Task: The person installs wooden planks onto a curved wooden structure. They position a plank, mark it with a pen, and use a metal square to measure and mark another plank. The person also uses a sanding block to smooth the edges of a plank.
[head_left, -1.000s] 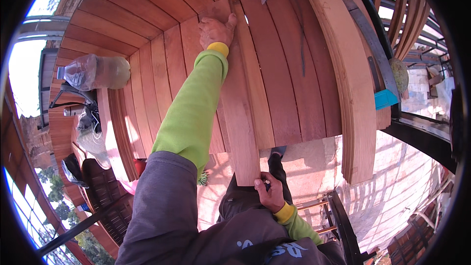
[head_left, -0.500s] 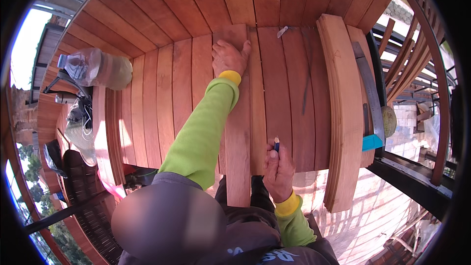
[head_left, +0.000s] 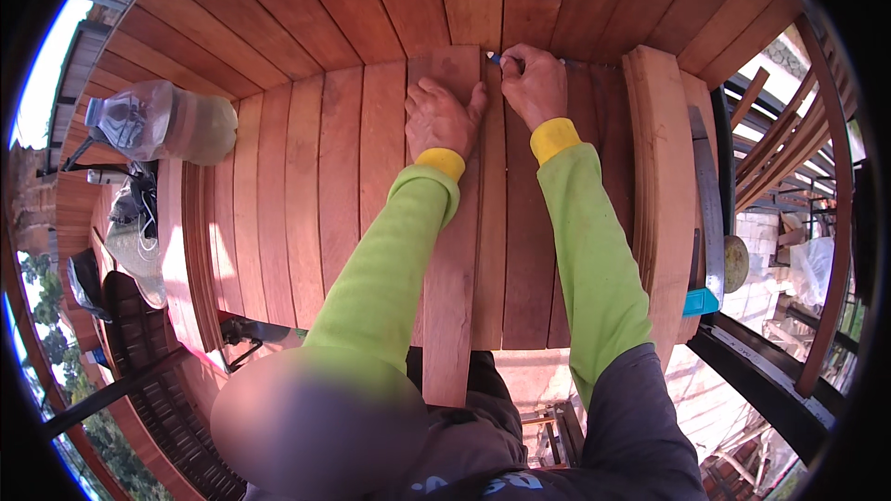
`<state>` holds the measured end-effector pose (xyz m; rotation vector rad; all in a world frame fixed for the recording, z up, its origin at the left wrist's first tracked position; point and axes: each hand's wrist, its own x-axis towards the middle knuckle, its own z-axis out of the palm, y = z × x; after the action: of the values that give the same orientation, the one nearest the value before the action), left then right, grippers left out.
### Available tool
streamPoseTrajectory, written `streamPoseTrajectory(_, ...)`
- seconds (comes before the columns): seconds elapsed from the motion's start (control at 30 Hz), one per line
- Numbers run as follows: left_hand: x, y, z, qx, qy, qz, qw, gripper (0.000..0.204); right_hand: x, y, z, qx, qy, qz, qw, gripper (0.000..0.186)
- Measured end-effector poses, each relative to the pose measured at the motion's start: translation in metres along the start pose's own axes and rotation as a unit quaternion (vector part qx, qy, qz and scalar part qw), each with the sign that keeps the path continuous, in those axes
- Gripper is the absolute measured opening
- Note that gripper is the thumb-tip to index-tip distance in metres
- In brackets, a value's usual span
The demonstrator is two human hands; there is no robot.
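While resting a spread left hand [head_left: 441, 119] on a board [head_left: 453, 297] laid along the reddish slatted surface [head_left: 303, 190], pinches a pencil [head_left: 494, 57] in the right hand [head_left: 536, 85] beside the board's far end, with planks [head_left: 664, 186] stacked right, a plastic bottle [head_left: 190, 125] left, sunlit paving [head_left: 538, 371] below

Bright green on both sleeves [head_left: 390, 241], yellow on the cuffs [head_left: 555, 137], dark grey on the shirt [head_left: 640, 408]. Blue on the pencil [head_left: 494, 57] at the far side. Pinkish brown on the long board [head_left: 454, 297]. Red-brown on the seat slats [head_left: 303, 176], striped with thin dark lines, darker to the right. Light tan on the plank stack [head_left: 665, 223] at the right. Blue-green on the tool handle [head_left: 701, 301] beside it, grey on the blade [head_left: 708, 195].
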<state>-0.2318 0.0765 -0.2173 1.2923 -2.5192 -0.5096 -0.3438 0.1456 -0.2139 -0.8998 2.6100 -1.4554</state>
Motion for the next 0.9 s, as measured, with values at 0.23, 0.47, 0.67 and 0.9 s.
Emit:
streamPoseTrajectory(0.23,0.001,0.002,-0.002,0.003,-0.003,-0.014,1.000,0.071,0.022,-0.013,-0.003,-0.091,-0.085,0.020,0.992,0.014)
streamPoseTrajectory(0.47,0.001,0.006,-0.001,0.026,0.009,-0.047,0.999,0.057,0.043,-0.021,-0.007,-0.173,-0.152,-0.063,0.971,0.013)
streamPoseTrajectory(0.67,0.005,0.008,0.006,0.043,0.008,-0.050,0.998,0.057,0.012,-0.026,-0.025,-0.173,-0.218,-0.048,0.959,0.015)
streamPoseTrajectory(0.9,0.004,0.002,0.010,0.071,0.047,-0.050,0.995,0.058,-0.197,-0.057,-0.078,-0.098,-0.261,0.014,0.960,0.008)
